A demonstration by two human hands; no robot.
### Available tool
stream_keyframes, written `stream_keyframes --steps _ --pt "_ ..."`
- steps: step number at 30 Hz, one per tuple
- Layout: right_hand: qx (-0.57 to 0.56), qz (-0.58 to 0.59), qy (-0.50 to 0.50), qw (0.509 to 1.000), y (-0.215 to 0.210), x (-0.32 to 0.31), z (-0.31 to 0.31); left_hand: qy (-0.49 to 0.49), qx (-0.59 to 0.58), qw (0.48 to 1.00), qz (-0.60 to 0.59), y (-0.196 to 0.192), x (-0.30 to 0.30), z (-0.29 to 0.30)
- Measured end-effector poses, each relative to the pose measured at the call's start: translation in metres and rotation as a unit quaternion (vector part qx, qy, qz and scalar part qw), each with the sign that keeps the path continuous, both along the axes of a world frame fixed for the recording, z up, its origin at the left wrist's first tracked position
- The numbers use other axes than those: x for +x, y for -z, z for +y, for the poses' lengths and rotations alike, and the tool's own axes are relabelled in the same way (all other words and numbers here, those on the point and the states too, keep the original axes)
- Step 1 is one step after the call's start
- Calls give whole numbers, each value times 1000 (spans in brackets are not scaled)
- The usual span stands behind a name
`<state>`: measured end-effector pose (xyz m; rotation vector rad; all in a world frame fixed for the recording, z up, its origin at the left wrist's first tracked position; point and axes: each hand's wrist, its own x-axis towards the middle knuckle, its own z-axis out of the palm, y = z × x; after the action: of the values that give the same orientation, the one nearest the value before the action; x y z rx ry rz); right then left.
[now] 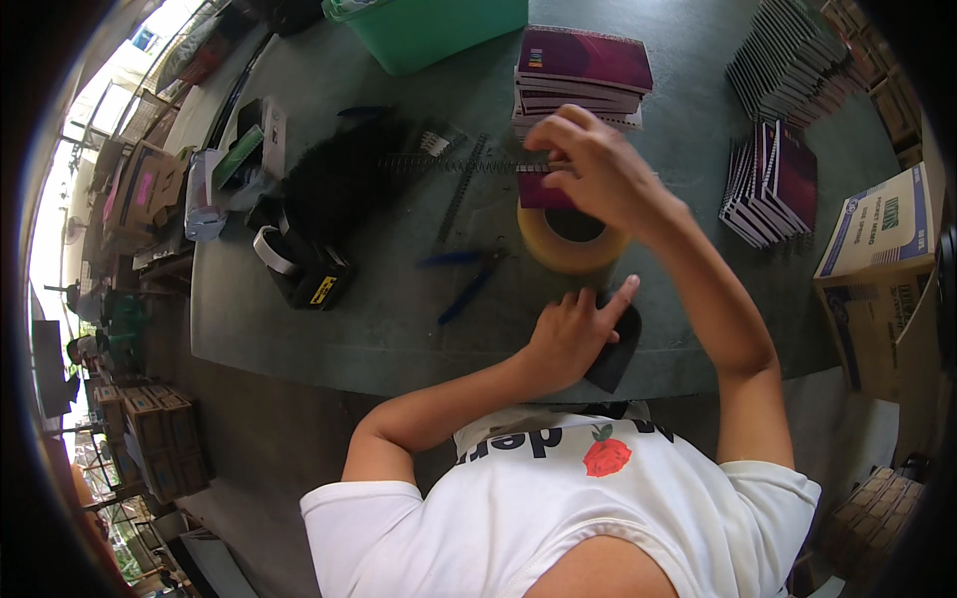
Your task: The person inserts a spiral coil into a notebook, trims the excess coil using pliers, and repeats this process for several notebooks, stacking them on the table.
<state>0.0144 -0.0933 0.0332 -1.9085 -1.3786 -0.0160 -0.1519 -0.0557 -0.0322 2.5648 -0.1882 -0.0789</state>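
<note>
Printed matter in the scene. Right: open cardboard carton [847,324], its pale panel [881,224] bearing dark blue lettering and a green printed block. Far, centre: top purple notebook [598,60] of a stack, with a small multicoloured mark at its left end. Left: black device [296,267], carrying a yellow label [324,289] with dark characters. Near: white shirt [558,503], with large dark letters, inverted, beside a red rose.

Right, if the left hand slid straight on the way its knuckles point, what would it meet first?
Most likely the near side of the yellowish packing-tape roll, just ahead of the left hand, though how their heights compare is hard to judge.
</note>
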Motion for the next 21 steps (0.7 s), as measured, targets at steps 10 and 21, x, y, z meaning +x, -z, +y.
stream_keyframes --steps 10,21 --pt "161 461 28 872 50 11 -61 -91 102 965 -224 -68 28 84" --pt "205 440 51 873 59 -3 -63 -253 -70 861 -436 -100 45 86"
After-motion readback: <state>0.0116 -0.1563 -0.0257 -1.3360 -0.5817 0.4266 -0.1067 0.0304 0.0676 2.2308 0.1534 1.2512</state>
